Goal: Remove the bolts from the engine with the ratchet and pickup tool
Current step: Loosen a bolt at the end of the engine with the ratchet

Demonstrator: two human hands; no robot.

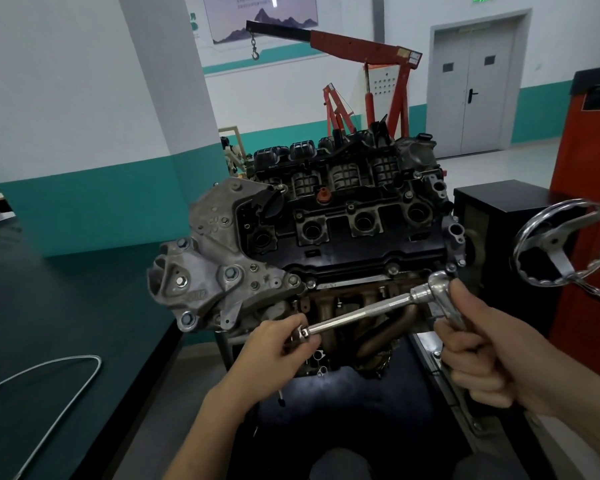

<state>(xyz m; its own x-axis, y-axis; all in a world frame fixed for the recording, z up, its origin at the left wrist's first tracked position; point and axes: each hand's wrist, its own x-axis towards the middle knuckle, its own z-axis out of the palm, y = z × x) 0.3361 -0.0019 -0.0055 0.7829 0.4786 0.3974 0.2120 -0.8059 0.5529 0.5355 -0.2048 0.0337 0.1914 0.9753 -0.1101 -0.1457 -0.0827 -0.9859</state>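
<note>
The right hand (482, 351) curls tight round the handle of the shiny chrome ratchet (440, 284). Its long extension bar (361, 313) slants leftward to the left hand (278, 348), which pinches the bar's tip (just before the grey-and-black metal engine (343, 237)).

background stuff: red shop crane (357, 43), hook (255, 55) dangling, by the back wall | grey double door (471, 88) back right | shiny handwheel (565, 244) on the right, black box (492, 202) behind it, red cabinet (589, 168) next to that | grey cable (84, 357) looped on the dark bench (49, 289), left
</note>
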